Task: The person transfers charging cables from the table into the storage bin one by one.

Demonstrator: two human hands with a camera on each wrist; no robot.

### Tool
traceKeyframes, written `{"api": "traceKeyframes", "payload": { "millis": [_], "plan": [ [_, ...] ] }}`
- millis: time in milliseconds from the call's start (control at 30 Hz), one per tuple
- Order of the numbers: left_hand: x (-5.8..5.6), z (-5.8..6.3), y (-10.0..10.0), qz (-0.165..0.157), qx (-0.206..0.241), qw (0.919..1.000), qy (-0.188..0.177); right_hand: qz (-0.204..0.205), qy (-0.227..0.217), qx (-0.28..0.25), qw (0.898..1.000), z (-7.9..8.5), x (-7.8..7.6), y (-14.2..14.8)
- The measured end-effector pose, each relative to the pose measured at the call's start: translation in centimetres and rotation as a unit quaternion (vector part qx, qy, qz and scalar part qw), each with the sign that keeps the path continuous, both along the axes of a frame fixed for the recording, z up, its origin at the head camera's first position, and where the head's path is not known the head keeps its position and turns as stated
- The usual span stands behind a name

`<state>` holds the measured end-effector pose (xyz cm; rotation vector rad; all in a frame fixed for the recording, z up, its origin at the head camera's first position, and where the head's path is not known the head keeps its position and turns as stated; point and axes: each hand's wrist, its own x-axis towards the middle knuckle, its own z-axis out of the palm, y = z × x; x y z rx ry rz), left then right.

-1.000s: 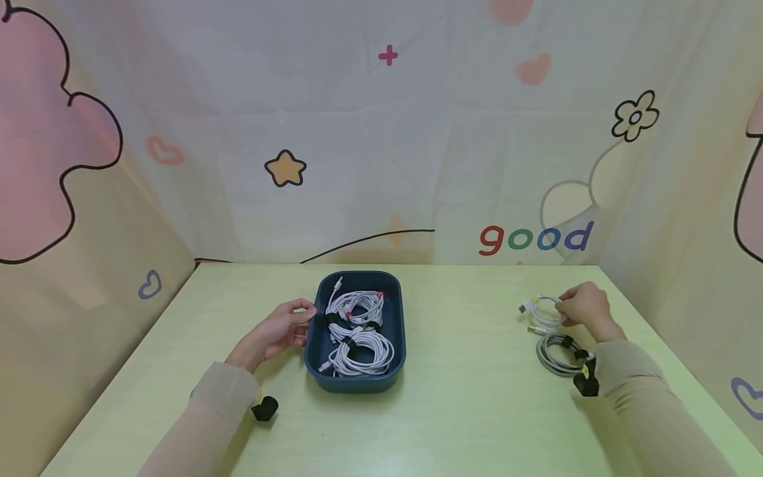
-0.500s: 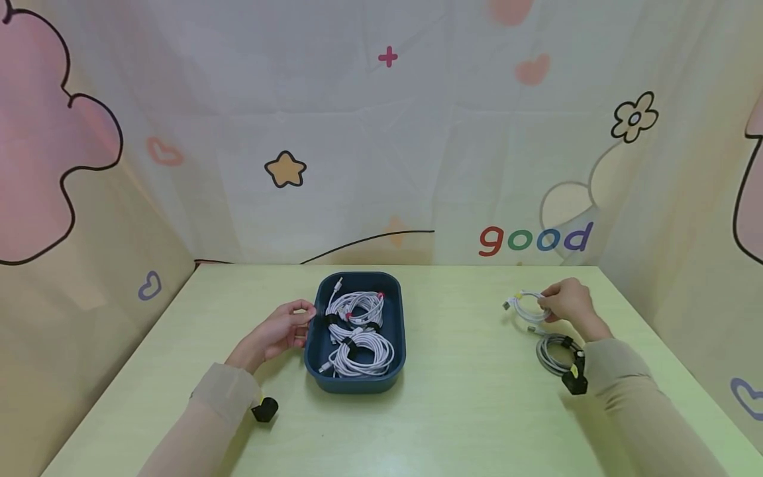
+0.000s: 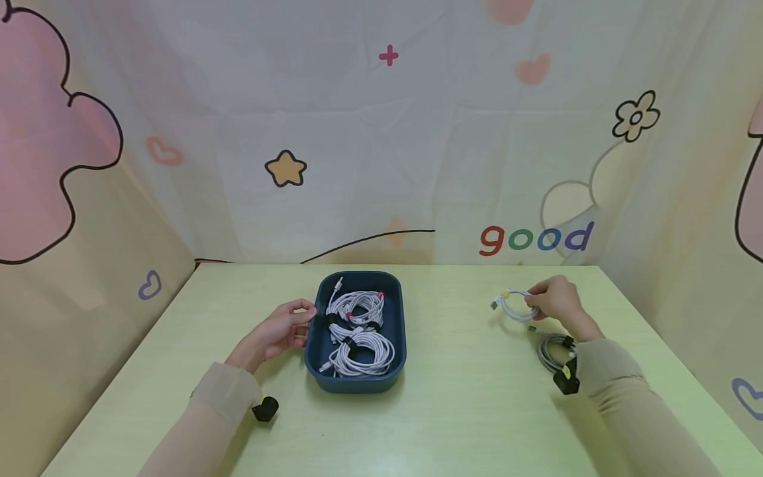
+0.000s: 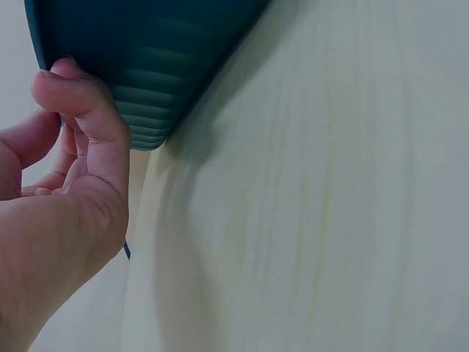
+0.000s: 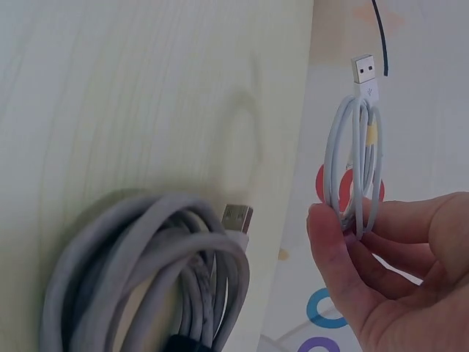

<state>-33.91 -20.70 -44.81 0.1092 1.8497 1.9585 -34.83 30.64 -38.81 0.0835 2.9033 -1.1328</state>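
Note:
On the right side, my right hand [image 3: 559, 301] pinches a small coiled white USB cable [image 3: 517, 309] between thumb and fingers, raised off the table. Its USB plug [image 5: 364, 70] points up and a yellow band [image 5: 371, 134] shows in the right wrist view. Under that hand, a coiled grey USB cable [image 3: 550, 351] lies on the table, partly hidden by the right wrist's camera. My left hand [image 3: 279, 334] holds the left rim of a dark blue box [image 3: 356, 384] with curled fingers. Inside the box lie several coiled white cables [image 3: 363, 354] with black and red ties.
The box stands on a pale wooden table [image 3: 453, 411], left of the middle. A printed curtain [image 3: 357, 132] closes off the back and both sides. Black wrist cameras hang under each sleeve.
My right hand has lifted the white cable and moved it left, away from beside the grey cable. My left hand and the box have stayed in place.

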Motion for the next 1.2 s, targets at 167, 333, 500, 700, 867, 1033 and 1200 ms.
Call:
{"api": "traceKeyframes", "payload": {
  "millis": [167, 333, 500, 700, 867, 1033, 1200],
  "plan": [
    [0.0, 0.0, 0.0, 0.001, -0.002, 1.0000, -0.003, 0.014, 0.003, -0.004, 1.000, 0.1, 0.1, -0.8],
    [-0.1, 0.0, 0.0, 0.004, 0.002, 1.0000, -0.004, 0.027, 0.012, -0.009, 1.000, 0.4, 0.1, -1.6],
    [-0.1, 0.0, 0.0, 0.009, 0.009, 0.9999, -0.002, 0.038, 0.025, -0.021, 0.999, 0.5, 0.2, -2.5],
    [-0.1, -0.1, 0.1, 0.011, 0.016, 0.9998, -0.004, 0.043, 0.021, -0.015, 0.999, 0.2, 0.2, -3.5],
    [0.0, -0.1, 0.1, 0.012, 0.019, 0.9997, -0.004, 0.048, 0.010, -0.008, 0.999, 0.2, 0.1, -4.4],
    [0.0, 0.0, 0.2, 0.011, 0.021, 0.9997, -0.005, 0.056, 0.002, -0.009, 0.998, 0.5, 0.1, -5.4],
    [0.1, 0.3, 0.1, 0.008, 0.017, 0.9997, -0.014, 0.066, -0.004, -0.017, 0.998, 1.0, 0.4, -6.6]
  ]
}}
